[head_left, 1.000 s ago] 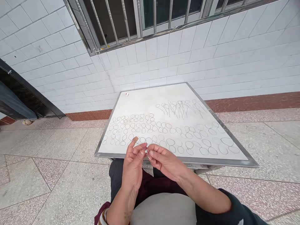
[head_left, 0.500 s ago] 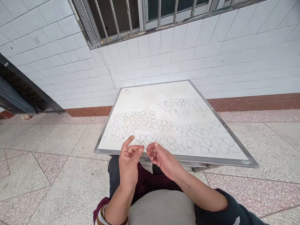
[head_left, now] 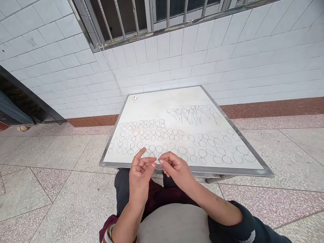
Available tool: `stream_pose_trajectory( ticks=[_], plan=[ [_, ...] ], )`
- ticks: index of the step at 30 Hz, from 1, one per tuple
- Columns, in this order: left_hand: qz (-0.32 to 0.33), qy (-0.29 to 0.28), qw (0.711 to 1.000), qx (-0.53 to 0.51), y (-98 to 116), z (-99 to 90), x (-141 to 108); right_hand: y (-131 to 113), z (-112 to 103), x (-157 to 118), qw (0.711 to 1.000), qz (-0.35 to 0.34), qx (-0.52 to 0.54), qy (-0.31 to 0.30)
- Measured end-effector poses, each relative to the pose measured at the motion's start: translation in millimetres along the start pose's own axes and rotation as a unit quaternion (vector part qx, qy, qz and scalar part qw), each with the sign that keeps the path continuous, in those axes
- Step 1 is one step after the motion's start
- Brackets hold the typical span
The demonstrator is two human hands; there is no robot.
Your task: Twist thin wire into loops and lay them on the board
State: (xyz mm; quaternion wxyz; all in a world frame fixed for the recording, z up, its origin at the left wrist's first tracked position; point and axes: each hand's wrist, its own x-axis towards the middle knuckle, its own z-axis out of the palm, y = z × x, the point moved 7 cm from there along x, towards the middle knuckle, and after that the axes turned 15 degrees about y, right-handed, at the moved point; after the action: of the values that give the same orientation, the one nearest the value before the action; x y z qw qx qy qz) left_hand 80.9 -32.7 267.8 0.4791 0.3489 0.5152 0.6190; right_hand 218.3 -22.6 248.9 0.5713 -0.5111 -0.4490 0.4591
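Observation:
My left hand (head_left: 142, 168) is over the near edge of the table, thumb and forefinger pinched on a thin wire (head_left: 159, 169) and another finger raised. Close beside it, my right hand (head_left: 176, 167) pinches the same wire with thumb and forefinger, the fingertips almost meeting. Part of the wire curves below the fingertips; the rest is too fine to follow. Beyond my hands, rows of thin wire rings (head_left: 154, 135) cover the near half of the white tabletop (head_left: 149, 106). Farther back on the right lies a bunch of looped wires with long tails (head_left: 193, 113).
A small white and red object (head_left: 135, 98) sits at the table's far left corner. The table has a grey metal rim (head_left: 227, 170) and stands near a white tiled wall (head_left: 141, 67). Above is a barred window (head_left: 157, 17). My legs are under the near edge.
My right hand's fingers have closed from a looser curl into a pinch at the wire, nearer the left fingertips. My left hand keeps its hold. The view has shifted slightly.

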Motion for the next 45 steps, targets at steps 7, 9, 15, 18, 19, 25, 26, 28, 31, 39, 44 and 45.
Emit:
stream_pose_trajectory(
  ticks=[7,9,15,18,19,25,26,28,31,39,44,45],
  plan=[
    [0.011,0.018,1.0,0.002,-2,-0.7,1,-5,1,-1,1.0,-0.009,-0.018,-0.001],
    [0.004,0.018,1.0,-0.003,-3,-0.6,2,-6,1,-1,1.0,-0.008,-0.018,-0.005],
    [-0.085,-0.02,0.995,-0.054,-12,3.6,2,-4,0,0,0.999,-0.025,-0.025,-0.007],
    [-0.092,-0.008,0.994,-0.064,-14,2.2,4,-4,0,0,0.999,-0.043,-0.026,-0.008],
    [-0.087,-0.003,0.994,-0.065,-14,1.9,4,-4,0,1,0.999,-0.046,-0.026,-0.009],
    [-0.073,-0.003,0.995,-0.062,-12,4.8,5,-4,0,1,0.997,-0.062,-0.037,-0.008],
    [-0.073,-0.006,0.996,-0.06,-11,5.3,4,-4,0,1,0.997,-0.064,-0.037,-0.007],
    [-0.075,-0.008,0.996,-0.056,-11,5.4,3,-4,-1,1,0.997,-0.067,-0.036,-0.005],
    [-0.085,-0.012,0.995,-0.055,-11,5.2,1,-3,-2,2,0.997,-0.067,-0.04,0.0],
    [-0.085,0.013,0.992,-0.09,-14,5.0,2,9,-5,1,0.999,-0.045,-0.001,0.03],
    [-0.084,0.032,0.991,-0.1,-14,2.8,4,15,1,0,0.996,-0.02,0.082,0.008],
    [-0.084,0.03,0.991,-0.096,-14,2.6,5,15,2,0,0.996,-0.024,0.084,0.001]
  ],
)
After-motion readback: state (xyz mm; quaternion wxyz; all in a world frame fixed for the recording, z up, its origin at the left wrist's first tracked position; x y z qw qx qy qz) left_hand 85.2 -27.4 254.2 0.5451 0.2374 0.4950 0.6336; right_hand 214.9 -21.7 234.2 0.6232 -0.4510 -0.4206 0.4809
